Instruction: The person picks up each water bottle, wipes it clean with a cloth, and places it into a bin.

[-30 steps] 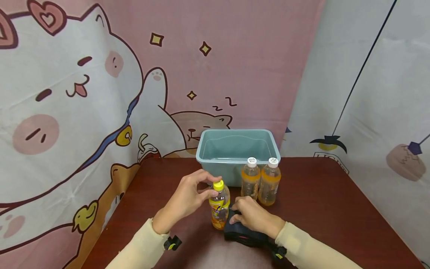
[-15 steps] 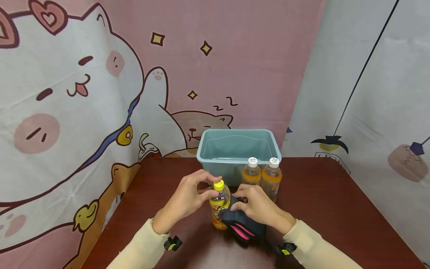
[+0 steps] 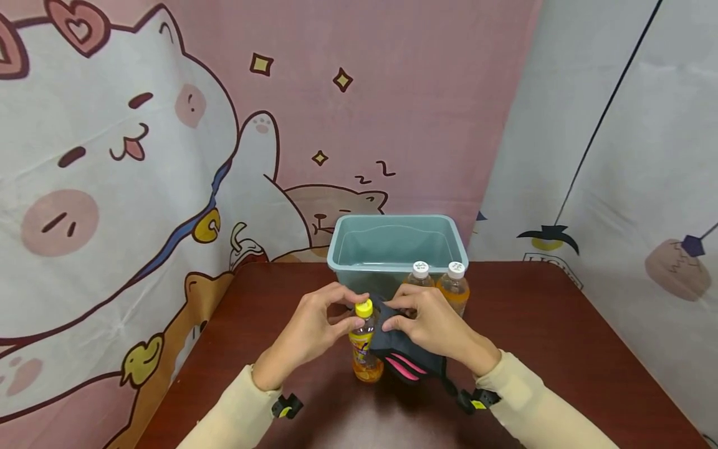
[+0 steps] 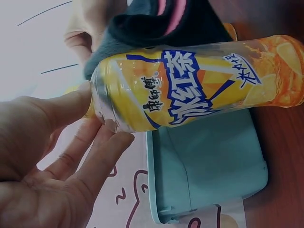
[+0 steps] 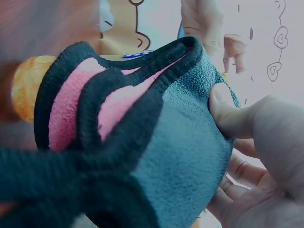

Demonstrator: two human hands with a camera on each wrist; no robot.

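In the head view, my left hand (image 3: 311, 330) pinches the yellow-capped top of an iced tea bottle (image 4: 180, 85). This clear bottle stands upright on the table, with a yellow label and orange artwork near its base. My right hand (image 3: 440, 321) grips a folded cloth (image 5: 185, 142), dark grey with black edging and pink inner layers. Thumb and fingers pinch its upper part, and the cloth lies against the bottle's right side, covering some of it. A loop of black edging hangs toward the right wrist. Some right fingers are hidden behind the cloth in the right wrist view.
Two clear bottles with white caps, a left one (image 3: 421, 280) and a right one (image 3: 455, 292), stand behind my right hand, partly hidden. Behind them is a light blue plastic bin (image 3: 359, 269) on the dark red table (image 3: 561, 349). A printed cartoon curtain (image 3: 426, 106) hangs at the back.
My right hand has lifted the cloth off the table and raised it along the bottle's right side, exposing the pink layers. The left hand has stayed at the bottle's top.
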